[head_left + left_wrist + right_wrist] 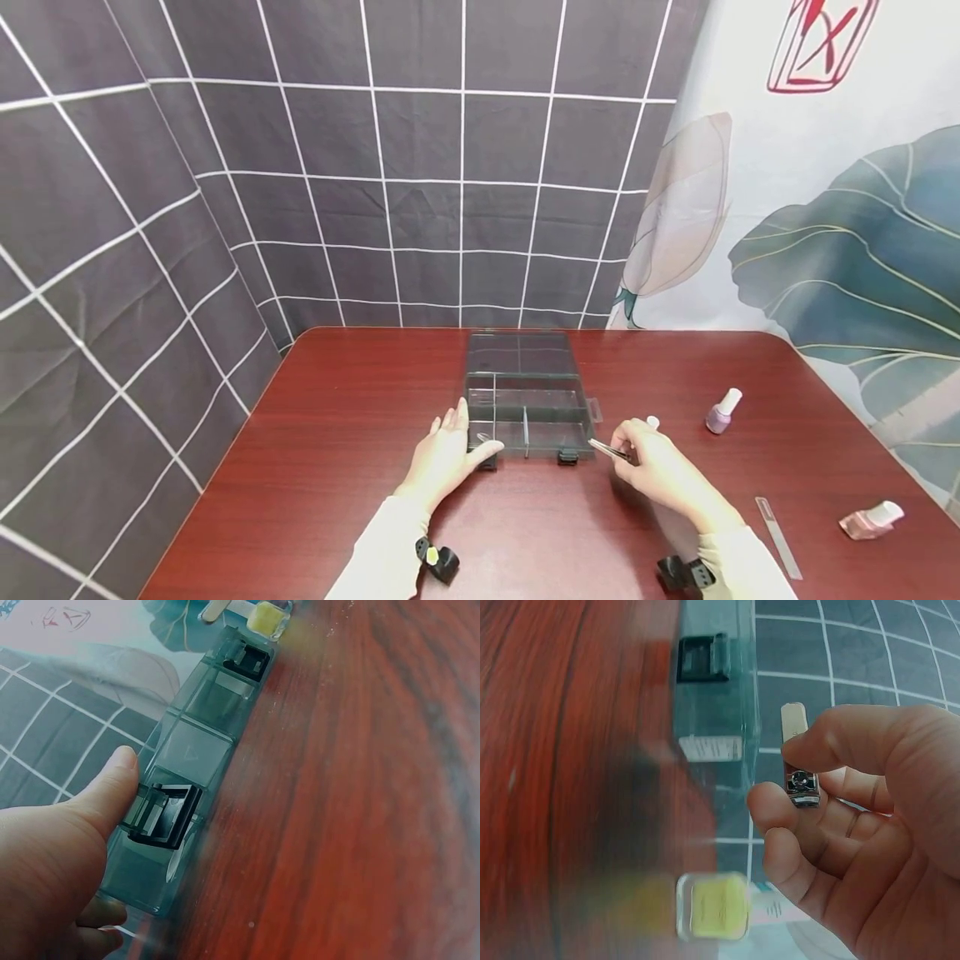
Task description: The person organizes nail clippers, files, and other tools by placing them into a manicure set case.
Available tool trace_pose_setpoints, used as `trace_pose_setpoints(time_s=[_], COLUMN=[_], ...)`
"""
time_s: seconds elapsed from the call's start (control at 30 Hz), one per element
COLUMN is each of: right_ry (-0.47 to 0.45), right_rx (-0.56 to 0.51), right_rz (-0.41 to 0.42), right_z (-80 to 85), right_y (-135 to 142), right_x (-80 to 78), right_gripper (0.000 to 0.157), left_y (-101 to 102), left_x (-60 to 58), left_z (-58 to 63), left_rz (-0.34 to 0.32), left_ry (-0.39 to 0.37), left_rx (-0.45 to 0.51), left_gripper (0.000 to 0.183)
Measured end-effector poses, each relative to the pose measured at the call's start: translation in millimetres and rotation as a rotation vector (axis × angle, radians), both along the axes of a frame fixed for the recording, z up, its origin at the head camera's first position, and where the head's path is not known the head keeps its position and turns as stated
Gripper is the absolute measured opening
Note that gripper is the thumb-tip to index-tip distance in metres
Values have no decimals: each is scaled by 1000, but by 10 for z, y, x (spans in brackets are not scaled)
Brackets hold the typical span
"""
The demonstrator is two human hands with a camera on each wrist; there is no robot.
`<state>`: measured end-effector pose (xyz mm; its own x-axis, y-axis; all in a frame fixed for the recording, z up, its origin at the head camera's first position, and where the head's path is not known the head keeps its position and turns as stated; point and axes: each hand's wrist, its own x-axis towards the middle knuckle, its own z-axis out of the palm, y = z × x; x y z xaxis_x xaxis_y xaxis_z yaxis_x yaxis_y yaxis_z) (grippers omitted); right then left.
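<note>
A clear grey compartment box (552,433) stands with its lid raised at the back and two black latches (567,456) on its front. My left hand (444,462) rests at its front left corner, fingers straight along the side and thumb reaching over the front near a latch (169,817). A small shiny item (483,437) lies in the front left compartment. My right hand (654,462) pinches a metal nail clipper (799,757) between thumb and fingers, close to the box's front right corner.
A yellow nail polish bottle (716,906) stands behind my right hand. Farther right are a purple polish bottle (720,417), a pink polish bottle (866,521) lying on its side, and a nail file (778,537). The red-brown table (360,417) meets a tiled-pattern cloth (420,208) at the back.
</note>
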<state>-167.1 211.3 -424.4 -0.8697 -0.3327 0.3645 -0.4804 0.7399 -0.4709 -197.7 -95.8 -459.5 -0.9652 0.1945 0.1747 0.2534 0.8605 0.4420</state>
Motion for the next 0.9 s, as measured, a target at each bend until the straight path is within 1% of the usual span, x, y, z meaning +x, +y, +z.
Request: trace_pose_setpoints(time_s=[0.1,0.23,0.33,0.53,0.6,0.77,0.9], right_ry=[-3,18,36,10,18,44,27], right_rx=[-12,-20,6,22,20,0,-11], right_rz=[13,37,23,-14,-4,58,84], right_z=[3,21,34,72,75,50,29], right_y=[-59,-131,-188,-301,-339,-434,-508], right_x=[-26,-51,-65,-112,-133,-205,-246], right_gripper=[30,30,30,28,28,27,27], left_y=[6,14,15,9,6,3,1], left_x=[1,2,5,4,-2,-16,-18], left_z=[-10,-7,4,19,15,3,-1], left_rz=[4,5,2,-3,-1,3,0], left_ry=[-2,-3,-7,-10,-9,2,8], left_rx=[-5,-5,-10,-2,1,-10,-12], left_gripper=[97,96,97,99,99,99,98])
